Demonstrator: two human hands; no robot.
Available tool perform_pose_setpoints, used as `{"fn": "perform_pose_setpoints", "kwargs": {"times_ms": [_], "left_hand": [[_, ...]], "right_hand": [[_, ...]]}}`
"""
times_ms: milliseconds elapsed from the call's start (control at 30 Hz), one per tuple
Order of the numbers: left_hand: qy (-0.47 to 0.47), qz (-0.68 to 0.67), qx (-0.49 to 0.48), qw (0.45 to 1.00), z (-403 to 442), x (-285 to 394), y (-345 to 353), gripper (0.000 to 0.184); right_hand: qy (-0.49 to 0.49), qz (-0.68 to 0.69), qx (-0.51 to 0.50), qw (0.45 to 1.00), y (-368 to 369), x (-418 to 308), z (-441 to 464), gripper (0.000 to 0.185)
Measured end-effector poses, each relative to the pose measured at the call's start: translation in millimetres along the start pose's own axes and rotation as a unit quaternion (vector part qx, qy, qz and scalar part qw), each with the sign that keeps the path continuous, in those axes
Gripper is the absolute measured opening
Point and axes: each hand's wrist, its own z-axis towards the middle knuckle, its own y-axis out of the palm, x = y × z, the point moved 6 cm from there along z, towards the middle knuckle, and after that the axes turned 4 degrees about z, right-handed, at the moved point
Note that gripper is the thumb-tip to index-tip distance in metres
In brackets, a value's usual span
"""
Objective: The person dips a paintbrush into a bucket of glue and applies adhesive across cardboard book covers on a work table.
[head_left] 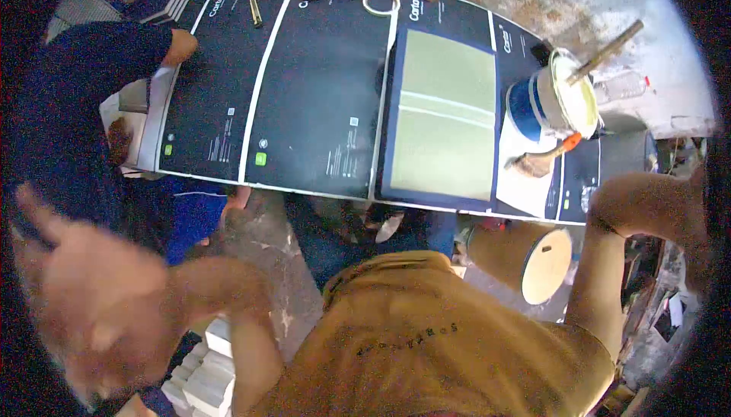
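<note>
My left hand (106,303) is raised close to the camera at the left, smeared by motion; its fingers are too blurred to read. My right forearm bends upward at the right, and my right hand (691,215) is dim at the edge of view, with fingers hidden. Neither hand visibly touches anything on the table. In front of me a pale green panel (445,151) with a dark blue border and a white strip lies flat. Right of it stands a paint bucket (525,109) with a wooden stick (609,50) in it. A paintbrush (537,162) lies below the bucket.
Dark printed panels (320,82) cover the table. Along its far side are a tape roll (381,3) and a narrow brass-coloured tool (256,12). A co-worker in dark clothes (68,113) is at the left. White blocks (205,379) and a round-topped drum (547,266) stand below.
</note>
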Motion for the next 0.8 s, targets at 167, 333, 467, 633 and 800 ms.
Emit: {"fn": "perform_pose_setpoints", "kwargs": {"times_ms": [167,333,467,633,800], "left_hand": [[0.153,-0.11,-0.156,0.97,59.5,90.3,27.3,0.086],[0.164,-0.117,-0.193,0.96,70.5,120.4,38.9,0.085],[0.169,-0.121,-0.201,0.957,71.5,130.4,39.3,0.083],[0.173,-0.124,-0.205,0.955,78.4,134.3,36.8,0.082],[0.174,-0.129,-0.213,0.953,77.9,135.1,33.7,0.081]], "right_hand": [[0.018,-0.014,0.012,1.0,-5.0,-42.2,-50.3,0.045],[0.029,-0.018,0.032,0.999,-5.0,-55.8,-74.5,0.044],[0.04,-0.026,0.036,0.998,-6.0,-62.3,-85.5,0.043],[0.047,-0.031,0.04,0.998,-3.3,-67.5,-89.4,0.042],[0.05,-0.039,0.057,0.996,-5.7,-71.7,-94.0,0.041]]}}
